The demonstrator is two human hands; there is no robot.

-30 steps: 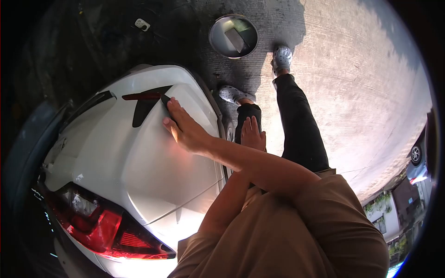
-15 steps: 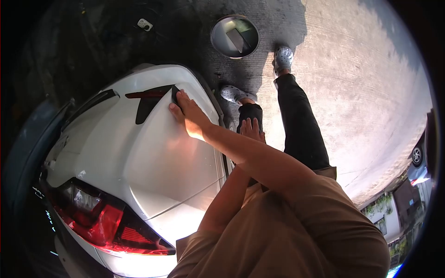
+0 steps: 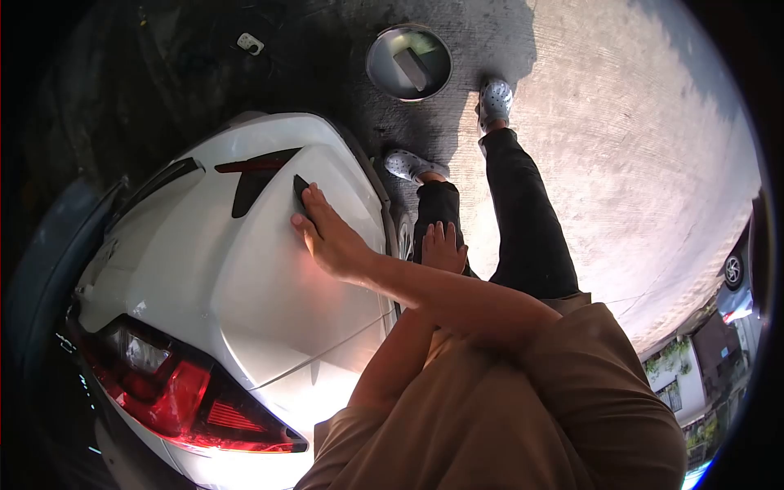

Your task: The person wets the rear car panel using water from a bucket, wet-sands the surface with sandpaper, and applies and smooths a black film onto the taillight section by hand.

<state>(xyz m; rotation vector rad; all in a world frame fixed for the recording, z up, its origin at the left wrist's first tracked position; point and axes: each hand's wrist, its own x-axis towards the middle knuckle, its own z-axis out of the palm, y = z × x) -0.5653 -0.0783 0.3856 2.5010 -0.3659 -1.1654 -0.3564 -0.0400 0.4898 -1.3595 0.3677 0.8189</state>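
Note:
My right hand (image 3: pixel 331 241) lies flat on the white rear side panel (image 3: pixel 269 302) of a car, fingers together and thumb apart. Under its fingertips a dark flat piece (image 3: pixel 300 187) is pressed against the paint, its pointed end showing past them; the palm side is hidden. Crossing beneath my right arm, my left arm leads to my left hand (image 3: pixel 443 247), which rests with fingers stretched on my dark trouser leg near the knee. Just beyond the right hand is a black and red trim piece (image 3: pixel 253 181). The red tail light (image 3: pixel 192 396) is at lower left.
A round basin (image 3: pixel 371 69) with a grey rectangular block (image 3: pixel 412 69) in it stands on the concrete floor (image 3: pixel 621 163), past my feet. A small white object (image 3: pixel 251 43) lies on the dark ground. Another car's wheel (image 3: pixel 734 270) shows at far right.
My right hand has slid down the panel towards the tail light, with the dark piece under its fingers, away from the trim. My left hand stays on the leg. The view has shifted slightly.

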